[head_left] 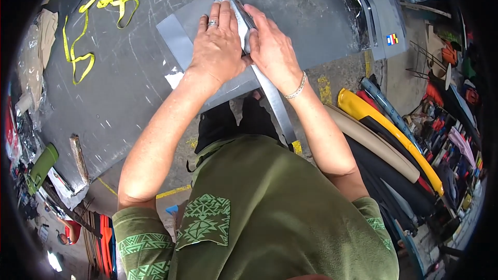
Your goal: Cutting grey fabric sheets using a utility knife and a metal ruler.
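My left hand (218,44) presses flat on a long metal straightedge (275,106) that lies across a grey sheet of material (176,36) on a dark work surface (119,83). A ring sits on one finger of that hand. My right hand (272,46), with a bracelet at the wrist, grips a small metal tool (244,13) held against the straightedge's edge. Its blade end is hidden by my fingers. Both hands touch each other over the sheet.
A yellow tape measure (85,31) curls at the upper left of the surface. Rolls of yellow, tan and black material (384,129) lie at the right beside cluttered tools. A green object (41,166) and a wooden-handled tool (79,155) sit at the left edge.
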`<move>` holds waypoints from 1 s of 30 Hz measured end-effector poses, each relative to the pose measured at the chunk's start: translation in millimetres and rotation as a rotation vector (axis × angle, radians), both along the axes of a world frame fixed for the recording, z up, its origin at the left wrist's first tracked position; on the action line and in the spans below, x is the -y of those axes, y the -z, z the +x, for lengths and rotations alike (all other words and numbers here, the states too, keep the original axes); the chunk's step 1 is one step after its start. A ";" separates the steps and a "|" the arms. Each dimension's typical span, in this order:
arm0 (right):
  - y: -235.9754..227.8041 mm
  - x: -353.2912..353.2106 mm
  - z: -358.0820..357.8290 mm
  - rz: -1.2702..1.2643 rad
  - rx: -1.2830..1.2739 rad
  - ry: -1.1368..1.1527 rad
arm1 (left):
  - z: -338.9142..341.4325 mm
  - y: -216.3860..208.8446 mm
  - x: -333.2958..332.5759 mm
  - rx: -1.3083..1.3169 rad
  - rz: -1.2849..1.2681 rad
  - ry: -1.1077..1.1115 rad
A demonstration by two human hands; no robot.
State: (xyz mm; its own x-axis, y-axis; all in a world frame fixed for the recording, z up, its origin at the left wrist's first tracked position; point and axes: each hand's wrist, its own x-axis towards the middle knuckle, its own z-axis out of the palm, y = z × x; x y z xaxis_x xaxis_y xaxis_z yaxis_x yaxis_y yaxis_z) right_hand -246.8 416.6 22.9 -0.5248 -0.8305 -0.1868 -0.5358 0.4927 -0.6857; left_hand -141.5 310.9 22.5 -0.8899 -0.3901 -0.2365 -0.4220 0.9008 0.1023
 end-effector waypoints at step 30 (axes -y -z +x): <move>-7.2 9.6 -0.7 0.017 -0.189 -0.077 | 0.4 4.7 -1.9 -0.039 -0.004 -0.014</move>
State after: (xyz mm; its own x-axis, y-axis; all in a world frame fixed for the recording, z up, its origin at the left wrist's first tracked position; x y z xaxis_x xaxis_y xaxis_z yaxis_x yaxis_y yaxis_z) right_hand -247.5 407.0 30.1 -0.4869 -0.8670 -0.1056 -0.6905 0.4562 -0.5614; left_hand -141.1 312.9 17.8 -0.8928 -0.4034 -0.2002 -0.4303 0.8953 0.1148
